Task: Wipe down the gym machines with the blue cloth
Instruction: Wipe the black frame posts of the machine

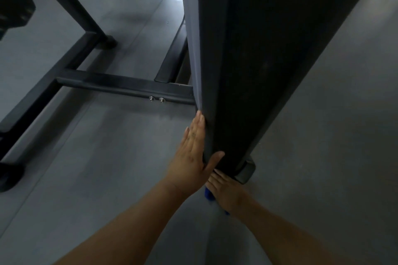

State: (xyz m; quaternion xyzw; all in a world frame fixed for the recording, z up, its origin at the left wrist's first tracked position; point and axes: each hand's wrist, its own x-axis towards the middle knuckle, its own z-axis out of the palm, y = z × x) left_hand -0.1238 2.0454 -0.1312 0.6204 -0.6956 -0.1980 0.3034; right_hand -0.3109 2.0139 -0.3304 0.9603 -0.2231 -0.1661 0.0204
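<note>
Far out to the left of the tall dark column (247, 66), the black frame (71, 28) of the machine slopes down to the grey floor (97, 157), and there's a rubber foot (9, 174) planted at its lowest corner. Moving in toward the column, a low crossbar (120, 86) runs straight into the column's left side, with two small silver bolts (156, 99) showing on its face just short of the join. Now the left hand (193, 153): it's flat and open, fingers together and stretched along the column's left edge, thumb hooked across the column's near bottom corner, palm pressed right against it, gripping nothing. Just to the right, tucked under the column's base, the right hand (224, 191) is down low at floor level, its fingertips hidden beneath the column. The blue cloth (209, 194) peeks out from under that hand on its left side, with another sliver of blue near the wrist, so the hand looks to be pressed over the cloth, though it's too dim and too covered to say whether the fingers are curled round it or just lying flat on top. Directly beside the right hand, at the column's lower right corner, sits a grey base foot (246, 171), touching the floor. Right of the column there's only floor, darker in shade.
</note>
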